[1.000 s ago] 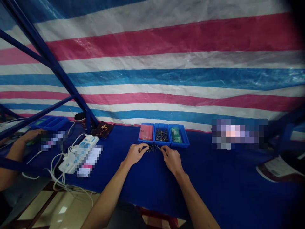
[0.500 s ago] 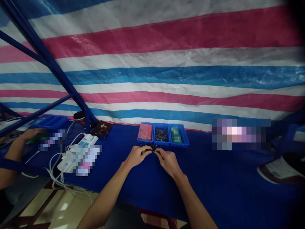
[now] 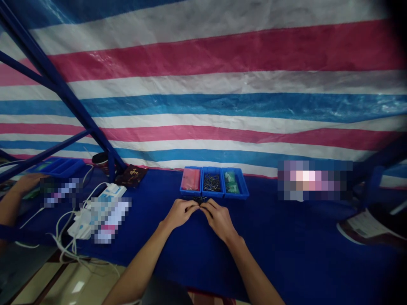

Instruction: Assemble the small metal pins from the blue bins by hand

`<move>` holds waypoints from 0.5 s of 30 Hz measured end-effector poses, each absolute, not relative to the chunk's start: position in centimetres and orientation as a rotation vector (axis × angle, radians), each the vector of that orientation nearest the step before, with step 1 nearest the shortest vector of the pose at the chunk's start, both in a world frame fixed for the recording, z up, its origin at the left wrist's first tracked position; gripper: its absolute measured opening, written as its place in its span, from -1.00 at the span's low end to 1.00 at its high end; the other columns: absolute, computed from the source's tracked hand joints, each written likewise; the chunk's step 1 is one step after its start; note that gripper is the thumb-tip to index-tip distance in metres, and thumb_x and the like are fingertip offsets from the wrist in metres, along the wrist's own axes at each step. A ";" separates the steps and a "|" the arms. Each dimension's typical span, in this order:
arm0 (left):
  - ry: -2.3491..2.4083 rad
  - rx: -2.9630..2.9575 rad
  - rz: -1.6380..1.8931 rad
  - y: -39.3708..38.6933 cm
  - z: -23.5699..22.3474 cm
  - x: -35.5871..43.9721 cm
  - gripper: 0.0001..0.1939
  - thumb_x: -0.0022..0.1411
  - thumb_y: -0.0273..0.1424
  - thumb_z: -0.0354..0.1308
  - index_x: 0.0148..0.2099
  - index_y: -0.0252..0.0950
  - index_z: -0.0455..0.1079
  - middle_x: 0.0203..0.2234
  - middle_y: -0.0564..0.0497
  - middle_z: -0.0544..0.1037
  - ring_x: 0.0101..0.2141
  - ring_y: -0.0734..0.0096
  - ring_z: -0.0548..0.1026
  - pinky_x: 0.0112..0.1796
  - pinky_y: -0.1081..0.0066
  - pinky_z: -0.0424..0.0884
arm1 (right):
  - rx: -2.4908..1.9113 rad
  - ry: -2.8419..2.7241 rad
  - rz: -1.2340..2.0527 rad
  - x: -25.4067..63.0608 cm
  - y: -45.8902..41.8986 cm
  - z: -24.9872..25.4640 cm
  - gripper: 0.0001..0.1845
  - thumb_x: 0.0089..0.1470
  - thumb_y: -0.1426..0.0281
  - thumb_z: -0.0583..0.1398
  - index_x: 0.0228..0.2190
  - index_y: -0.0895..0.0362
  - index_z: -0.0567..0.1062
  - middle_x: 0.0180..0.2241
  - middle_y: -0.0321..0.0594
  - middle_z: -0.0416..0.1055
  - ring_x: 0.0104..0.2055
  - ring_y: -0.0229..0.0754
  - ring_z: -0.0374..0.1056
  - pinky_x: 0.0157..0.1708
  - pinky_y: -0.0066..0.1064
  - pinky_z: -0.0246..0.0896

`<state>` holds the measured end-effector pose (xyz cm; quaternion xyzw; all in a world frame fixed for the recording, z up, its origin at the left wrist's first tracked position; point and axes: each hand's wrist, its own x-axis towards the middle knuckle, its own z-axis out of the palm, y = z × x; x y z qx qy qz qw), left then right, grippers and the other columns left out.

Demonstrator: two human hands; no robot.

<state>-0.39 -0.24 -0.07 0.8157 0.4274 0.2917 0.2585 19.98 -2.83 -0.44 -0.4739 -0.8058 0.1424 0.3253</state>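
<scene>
My left hand (image 3: 182, 212) and my right hand (image 3: 219, 217) meet over the blue table, fingertips together in a pinch. What they hold between them is too small and too hidden to name. Right behind the fingertips lies a small pile of thin dark pieces (image 3: 199, 198) that look like screws. Past it stand three joined blue bins. The left bin holds pink plastic bags (image 3: 191, 178), the middle one many dark screw-like pieces (image 3: 211, 182), and the right one green-tinted clear bags (image 3: 231, 181).
To the left lie a white power strip (image 3: 82, 224) with tangled cables and a dark brown packet (image 3: 132, 176). A co-worker's hand (image 3: 32, 182) is beyond the blue metal frame (image 3: 74, 106). A round dark container (image 3: 369, 226) stands at right. A striped sheet (image 3: 222, 106) hangs behind.
The view has shifted slightly, and the bins appear a little lower and further left. My fingertips have come closer together, and the dark pile behind them shows more clearly.
</scene>
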 end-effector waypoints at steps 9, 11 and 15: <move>1.161 2.228 0.787 -0.4 0.3 -0.2 -0.71 0.41 -0.28 0.06 -0.20 -0.31 0.56 -0.48 0.04 0.56 -0.52 0.53 0.38 -0.38 0.52 0.27 | -1.260 -2.081 0.372 19.9 -3.0 -0.3 -0.73 0.38 0.35 0.03 -0.10 0.04 0.53 -0.17 -0.21 0.49 -0.25 -0.24 0.47 -0.29 -0.47 0.24; 1.166 2.233 0.791 -0.5 0.2 -0.2 -0.69 0.41 -0.28 0.05 -0.22 -0.32 0.55 -0.51 0.05 0.53 -0.53 0.54 0.36 -0.40 0.53 0.26 | -1.235 -2.071 0.382 19.8 -2.9 -0.3 -0.74 0.38 0.35 0.04 -0.10 0.04 0.53 -0.15 -0.21 0.49 -0.21 -0.22 0.48 -0.26 -0.46 0.25; 1.160 2.233 0.810 -0.5 0.1 -0.2 -0.70 0.41 -0.28 0.05 -0.22 -0.32 0.56 -0.51 0.06 0.53 -0.54 0.55 0.35 -0.41 0.53 0.25 | -1.168 -2.054 0.373 19.9 -2.7 -0.8 -0.73 0.38 0.35 0.05 -0.07 0.02 0.54 -0.13 -0.20 0.49 -0.19 -0.21 0.47 -0.22 -0.44 0.26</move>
